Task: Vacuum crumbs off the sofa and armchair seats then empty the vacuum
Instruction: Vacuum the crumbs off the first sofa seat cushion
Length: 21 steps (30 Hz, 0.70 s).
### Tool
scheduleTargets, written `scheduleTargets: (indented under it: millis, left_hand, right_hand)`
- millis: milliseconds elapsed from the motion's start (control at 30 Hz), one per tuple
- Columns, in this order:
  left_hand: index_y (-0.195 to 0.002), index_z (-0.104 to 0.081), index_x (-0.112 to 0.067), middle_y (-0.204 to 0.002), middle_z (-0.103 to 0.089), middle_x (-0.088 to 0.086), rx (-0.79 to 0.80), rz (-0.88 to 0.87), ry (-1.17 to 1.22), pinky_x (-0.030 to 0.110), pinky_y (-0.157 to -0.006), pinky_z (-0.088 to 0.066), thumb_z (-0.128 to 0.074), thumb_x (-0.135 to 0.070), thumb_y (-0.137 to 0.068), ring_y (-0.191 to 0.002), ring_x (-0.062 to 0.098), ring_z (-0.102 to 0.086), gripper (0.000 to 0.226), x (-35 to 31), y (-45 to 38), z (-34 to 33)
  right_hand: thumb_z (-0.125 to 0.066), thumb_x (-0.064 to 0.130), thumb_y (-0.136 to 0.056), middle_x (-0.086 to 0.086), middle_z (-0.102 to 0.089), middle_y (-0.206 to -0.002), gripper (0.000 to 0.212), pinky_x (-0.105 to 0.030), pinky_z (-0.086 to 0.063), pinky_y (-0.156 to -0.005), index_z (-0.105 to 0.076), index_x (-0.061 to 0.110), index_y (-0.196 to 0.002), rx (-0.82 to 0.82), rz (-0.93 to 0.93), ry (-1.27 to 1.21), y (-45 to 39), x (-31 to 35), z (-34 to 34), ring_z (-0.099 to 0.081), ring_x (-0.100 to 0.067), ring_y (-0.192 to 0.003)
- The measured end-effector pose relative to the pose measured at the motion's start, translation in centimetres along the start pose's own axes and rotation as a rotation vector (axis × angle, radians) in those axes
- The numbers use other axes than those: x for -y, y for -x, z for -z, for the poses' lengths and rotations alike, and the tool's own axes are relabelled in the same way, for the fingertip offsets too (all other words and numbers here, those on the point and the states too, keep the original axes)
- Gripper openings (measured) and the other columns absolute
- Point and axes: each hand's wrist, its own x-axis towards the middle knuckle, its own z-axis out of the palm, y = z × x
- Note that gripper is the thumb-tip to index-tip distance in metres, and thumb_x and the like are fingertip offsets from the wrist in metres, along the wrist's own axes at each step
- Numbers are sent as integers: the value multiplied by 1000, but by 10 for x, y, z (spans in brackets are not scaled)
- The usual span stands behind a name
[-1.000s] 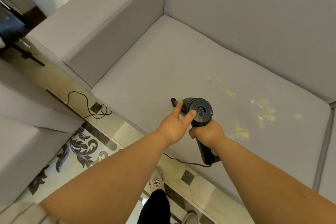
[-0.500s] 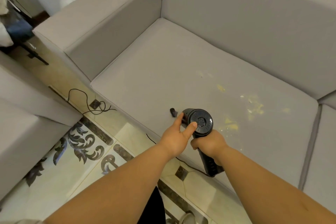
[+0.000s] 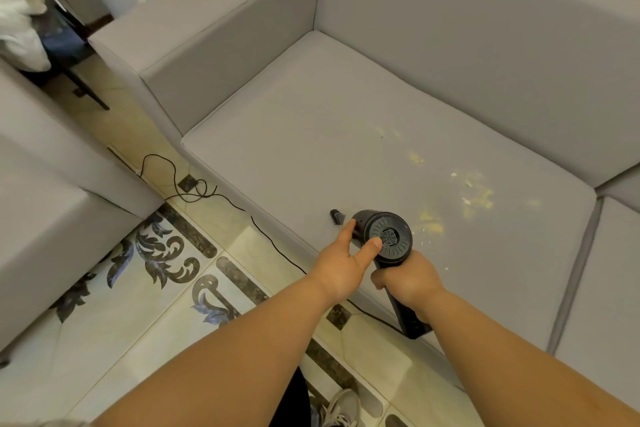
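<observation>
Head view. Your right hand (image 3: 407, 282) is wrapped round the handle of the black vacuum (image 3: 388, 239), low and right of centre. The vacuum's round vented back faces the camera; its nozzle (image 3: 337, 216) points to the upper left and sits at the seat surface, though whether it touches cannot be told.

Your left hand (image 3: 341, 265) is laid against the vacuum body with fingers fairly straight, the thumb tip on the vented cap and a finger along the barrel's left side.

The grey sofa seat (image 3: 329, 135) fills the centre. Yellow crumbs (image 3: 476, 196) are scattered right of centre, the nearest patch just right of the vacuum.

A black cord (image 3: 194, 189) coils on the patterned tile floor (image 3: 166, 298) at left. A second grey seat (image 3: 45, 184) occupies the left edge. A shoe (image 3: 341, 407) shows at the bottom.
</observation>
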Motion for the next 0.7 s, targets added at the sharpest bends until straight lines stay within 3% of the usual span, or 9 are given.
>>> scheduleTargets:
  millis: [233,500,700]
  left_hand:
    - [-151,-11,-32,-154,-29,-2,23,0,-53,20,-98,-22,-48,-56,-90,-140,19,-30,75,-10,-24,0]
    - [-151,-10,-34,-154,-30,0,108,34,-77,21,-98,-23,-51,-58,-87,-140,19,-30,80,-1,-24,-25]
    - [-151,-14,-34,-152,-33,-4,72,-13,-70,21,-98,-25,-52,-57,-88,-138,17,-32,77,-25,-32,-15]
  right_hand:
    - [-73,7,-70,-3,-64,-85,28,-28,-42,-60,-63,20,-92,-10,10,-103,-24,-2,5,-57,-18,-75]
    - [-73,9,-66,-3,-65,-79,23,-29,-45,-61,-64,18,-85,-69,-91,-56,-19,-29,14,-58,-21,-72]
    - [-73,12,-66,2,-64,-76,23,-26,-40,-54,-61,26,-81,-114,-28,-83,-22,-8,26,-58,-15,-70]
